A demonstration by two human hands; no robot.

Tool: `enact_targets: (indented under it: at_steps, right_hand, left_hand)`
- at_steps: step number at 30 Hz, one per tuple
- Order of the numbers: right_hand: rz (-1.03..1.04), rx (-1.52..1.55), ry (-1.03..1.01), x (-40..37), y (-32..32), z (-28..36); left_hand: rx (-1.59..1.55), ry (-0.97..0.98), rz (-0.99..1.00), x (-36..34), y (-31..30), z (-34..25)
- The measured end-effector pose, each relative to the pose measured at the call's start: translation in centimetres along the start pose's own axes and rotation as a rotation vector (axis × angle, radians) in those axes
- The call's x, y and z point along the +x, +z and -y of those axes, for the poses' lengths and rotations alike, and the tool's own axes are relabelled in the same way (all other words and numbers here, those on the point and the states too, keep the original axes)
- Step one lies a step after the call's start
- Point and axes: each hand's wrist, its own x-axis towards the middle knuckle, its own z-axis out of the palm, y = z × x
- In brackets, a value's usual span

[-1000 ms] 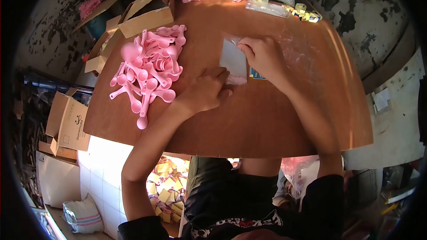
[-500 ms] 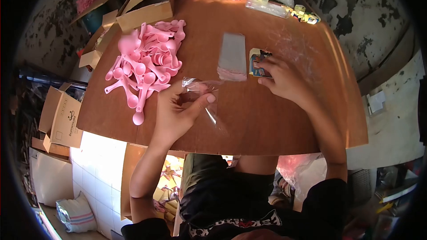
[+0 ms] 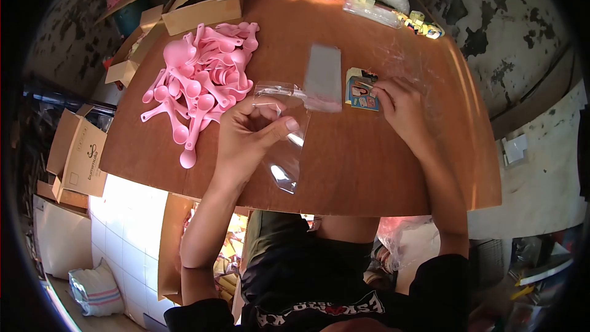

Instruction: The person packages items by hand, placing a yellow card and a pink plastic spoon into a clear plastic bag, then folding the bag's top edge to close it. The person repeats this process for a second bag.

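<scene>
Pinching a clear plastic bag (image 3: 284, 175) between thumb and fingers, the left hand (image 3: 253, 130) of a worker seated at a brown wooden table (image 3: 350, 169) holds it near its upper end, a grip that appears chosen to leave the lower part hanging free and uncreased. The right hand (image 3: 401, 106) has its fingertips at the right edge of a small pile of printed cards (image 3: 362, 95); whether they are clamped on a card or merely resting against it, one cannot tell. A flat stack of clear sleeves (image 3: 323, 77) lies between the bag and the cards, seemingly set there so that either hand can reach it. Pink measuring spoons (image 3: 215, 80) are heaped beside the left hand, probably for the same convenience. Lettering on an open cardboard box (image 3: 81, 158) at far left (turned sideways to the camera) appears to read "bumimulia," next to a dark looped emblem. The cards carry colourful pictures on blue, their print too small to make out, while white letters curve across the worker's black shirt (image 3: 307, 286), upside down and only partly legible.
</scene>
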Motion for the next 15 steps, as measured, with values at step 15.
enact_targets:
  at_steps: [15]
  right_hand:
    - [-0.147, 0.984, 0.327, 2.0, -5.7, 9.2]
  left_hand:
    - [0.059, -0.157, 0.173, 0.0, 0.3, -2.0]
